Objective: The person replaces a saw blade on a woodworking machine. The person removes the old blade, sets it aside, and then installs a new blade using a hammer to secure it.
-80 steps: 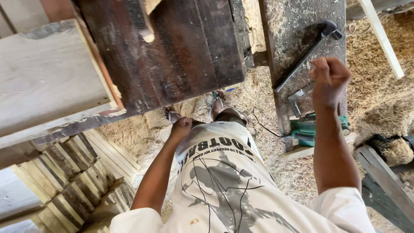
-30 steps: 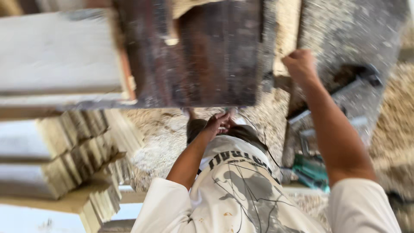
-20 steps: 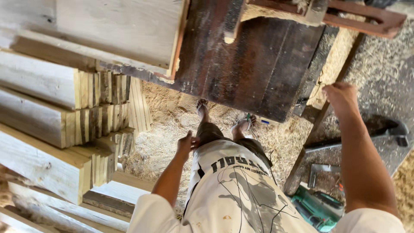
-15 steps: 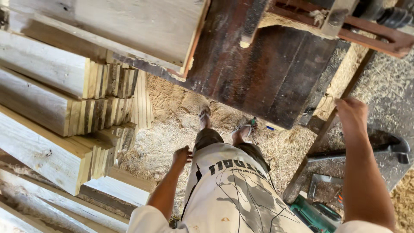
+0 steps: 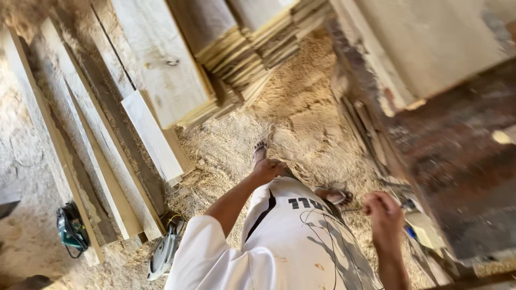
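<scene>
The person stands on a sawdust-covered floor [image 5: 301, 123], seen from above, in a white printed shirt [image 5: 290, 241]. The left hand [image 5: 267, 170] hangs at the waist with its fingers curled loosely inward; it grasps nothing that shows. The right hand [image 5: 383, 212] is out in front of the hip, close to the near edge of a dark, worn workbench [image 5: 462, 177]. It is partly closed, and something thin seems to run left from it, but the blur leaves it unclear whether anything is gripped — I cannot tell.

On the far end of the bench lies a pale wooden board [image 5: 430, 43]. Nothing here serves as a container; the timber sits in open piles. A stack of thin sawn boards [image 5: 258, 53] rests on the floor beyond the feet, with a wide plank [image 5: 161, 59] lying across its left side. A shorter plank [image 5: 153, 137] leans just beside it. Long narrow strips [image 5: 86, 150] lie side by side further left.

Near the strips' lower ends sit two power tools — a circular saw [image 5: 164, 249] by the left elbow, and a green tool [image 5: 71, 228] well apart at the left edge.
</scene>
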`<action>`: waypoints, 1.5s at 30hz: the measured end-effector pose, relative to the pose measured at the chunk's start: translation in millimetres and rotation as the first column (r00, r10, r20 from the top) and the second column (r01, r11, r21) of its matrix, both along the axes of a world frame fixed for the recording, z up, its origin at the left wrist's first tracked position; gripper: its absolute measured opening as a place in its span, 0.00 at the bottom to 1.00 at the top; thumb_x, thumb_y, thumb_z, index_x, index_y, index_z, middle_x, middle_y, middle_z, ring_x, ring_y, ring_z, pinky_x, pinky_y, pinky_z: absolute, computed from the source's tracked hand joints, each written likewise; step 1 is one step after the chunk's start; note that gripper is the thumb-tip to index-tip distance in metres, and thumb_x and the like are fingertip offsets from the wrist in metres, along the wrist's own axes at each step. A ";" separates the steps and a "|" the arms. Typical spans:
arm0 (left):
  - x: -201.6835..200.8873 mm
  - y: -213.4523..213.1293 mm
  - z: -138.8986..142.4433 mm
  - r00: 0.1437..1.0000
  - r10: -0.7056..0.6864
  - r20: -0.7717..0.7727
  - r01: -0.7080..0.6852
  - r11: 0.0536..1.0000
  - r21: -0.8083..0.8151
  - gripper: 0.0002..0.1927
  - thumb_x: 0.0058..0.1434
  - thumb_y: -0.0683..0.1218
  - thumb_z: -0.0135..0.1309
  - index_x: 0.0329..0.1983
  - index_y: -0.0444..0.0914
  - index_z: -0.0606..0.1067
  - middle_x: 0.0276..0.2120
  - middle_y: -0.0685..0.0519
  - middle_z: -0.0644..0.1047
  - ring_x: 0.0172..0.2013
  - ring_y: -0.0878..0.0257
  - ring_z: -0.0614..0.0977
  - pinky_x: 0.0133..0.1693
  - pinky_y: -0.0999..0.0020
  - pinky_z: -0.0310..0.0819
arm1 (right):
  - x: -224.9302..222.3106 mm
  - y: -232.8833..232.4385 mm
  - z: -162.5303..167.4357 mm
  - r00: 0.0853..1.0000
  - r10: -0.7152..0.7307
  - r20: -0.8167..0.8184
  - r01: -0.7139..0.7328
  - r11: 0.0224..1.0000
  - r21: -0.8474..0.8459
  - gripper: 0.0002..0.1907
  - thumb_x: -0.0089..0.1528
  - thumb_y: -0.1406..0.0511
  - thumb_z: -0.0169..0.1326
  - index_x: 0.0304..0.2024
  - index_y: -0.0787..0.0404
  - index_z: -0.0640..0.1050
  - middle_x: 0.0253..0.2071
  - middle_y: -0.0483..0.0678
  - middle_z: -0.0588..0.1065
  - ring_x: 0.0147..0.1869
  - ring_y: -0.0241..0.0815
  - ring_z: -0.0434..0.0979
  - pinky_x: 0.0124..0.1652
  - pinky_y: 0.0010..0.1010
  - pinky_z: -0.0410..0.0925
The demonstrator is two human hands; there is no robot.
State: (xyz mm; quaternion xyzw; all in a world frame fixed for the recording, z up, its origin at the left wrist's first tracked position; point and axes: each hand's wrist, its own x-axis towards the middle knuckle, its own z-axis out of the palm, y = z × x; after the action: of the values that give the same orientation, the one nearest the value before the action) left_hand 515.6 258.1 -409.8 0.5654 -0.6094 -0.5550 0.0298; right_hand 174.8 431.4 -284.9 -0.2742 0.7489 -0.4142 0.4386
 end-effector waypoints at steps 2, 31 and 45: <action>53.9 -14.7 -8.9 0.998 0.048 0.043 -0.053 0.992 0.116 0.20 0.73 0.57 0.52 0.43 0.36 0.83 0.35 0.44 0.84 0.34 0.61 0.84 0.39 0.63 0.80 | 52.5 -52.3 -1.8 0.978 0.208 0.005 -0.208 0.976 0.057 0.08 0.65 0.65 0.53 0.37 0.61 0.81 0.26 0.48 0.78 0.26 0.35 0.73 0.25 0.25 0.65; 264.9 -228.8 128.9 0.818 0.053 -0.573 0.209 0.900 0.382 0.23 0.66 0.57 0.52 0.52 0.35 0.76 0.44 0.46 0.80 0.48 0.57 0.81 0.52 0.59 0.74 | 333.0 -374.5 27.6 0.757 -0.489 0.434 0.438 0.872 0.220 0.37 0.55 0.53 0.63 0.64 0.56 0.68 0.63 0.52 0.73 0.69 0.52 0.71 0.66 0.53 0.64; 213.2 -269.7 111.1 0.124 0.896 -0.426 -0.070 0.436 0.897 0.15 0.69 0.49 0.58 0.45 0.38 0.66 0.43 0.43 0.72 0.49 0.50 0.74 0.61 0.48 0.69 | 249.6 -263.6 131.2 0.499 -0.845 -0.192 0.832 0.529 -0.164 0.27 0.68 0.47 0.47 0.64 0.53 0.69 0.68 0.49 0.64 0.72 0.45 0.64 0.67 0.56 0.53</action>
State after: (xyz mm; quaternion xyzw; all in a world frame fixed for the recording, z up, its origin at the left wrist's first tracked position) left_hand 728.8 -11.6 -298.7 0.3015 0.0423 -0.8875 0.3458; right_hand 424.5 167.8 -153.8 0.0629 0.8255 -0.5553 0.0784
